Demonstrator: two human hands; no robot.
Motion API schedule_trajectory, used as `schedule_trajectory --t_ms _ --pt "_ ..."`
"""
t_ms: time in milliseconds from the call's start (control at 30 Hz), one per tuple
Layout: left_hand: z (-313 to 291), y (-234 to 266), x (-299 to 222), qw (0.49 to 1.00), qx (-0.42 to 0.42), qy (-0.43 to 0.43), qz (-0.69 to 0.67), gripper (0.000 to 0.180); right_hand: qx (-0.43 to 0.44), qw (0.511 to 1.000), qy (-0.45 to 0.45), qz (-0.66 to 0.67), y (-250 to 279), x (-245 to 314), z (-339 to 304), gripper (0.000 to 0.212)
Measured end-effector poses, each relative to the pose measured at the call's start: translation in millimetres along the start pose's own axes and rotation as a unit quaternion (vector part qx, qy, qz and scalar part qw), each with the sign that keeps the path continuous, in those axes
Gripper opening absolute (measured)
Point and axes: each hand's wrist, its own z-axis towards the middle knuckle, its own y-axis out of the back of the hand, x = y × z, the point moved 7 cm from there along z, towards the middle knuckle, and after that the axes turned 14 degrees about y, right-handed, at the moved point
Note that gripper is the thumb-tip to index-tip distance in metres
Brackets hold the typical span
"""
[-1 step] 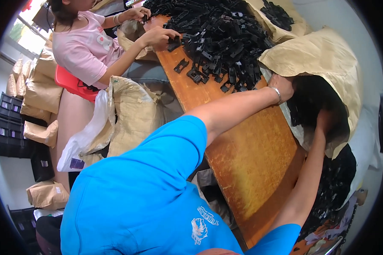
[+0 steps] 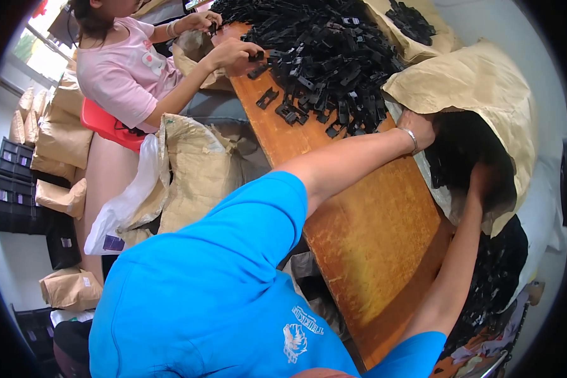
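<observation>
A large brown paper sack (image 2: 472,79) with a pale lining lies tilted at the right side of the wooden table, its mouth towards me. Black plastic parts (image 2: 457,148) show dark inside it. My left hand (image 2: 419,129), a bracelet at its wrist, is closed on the near left edge of the sack's mouth; its fingertips are partly hidden. Deep in the opening is my right hand (image 2: 483,179), its fingers lost in shadow, so what it touches cannot be made out.
A big heap of black plastic parts (image 2: 334,60) covers the table's (image 2: 378,233) far end. A co-worker in pink (image 2: 123,69) handles parts at the far left. An open paper sack (image 2: 198,164) stands left of the table; more black parts (image 2: 498,264) lie below right.
The co-worker's nearer hand has shifted slightly, and a black part now lies on the table beside it. My own hands and the sack look the same.
</observation>
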Motion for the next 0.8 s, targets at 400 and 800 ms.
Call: schedule_trajectory --t_ms 400,800 --pt "12 -30 -53 0.992 -0.012 -0.009 -0.125 0.077 0.030 0.983 -0.071 -0.169 1 -4 -20 0.069" --pt "-24 -27 -40 0.987 -0.073 0.010 -0.143 0.084 0.009 0.999 -0.029 -0.034 28 38 -32 0.062"
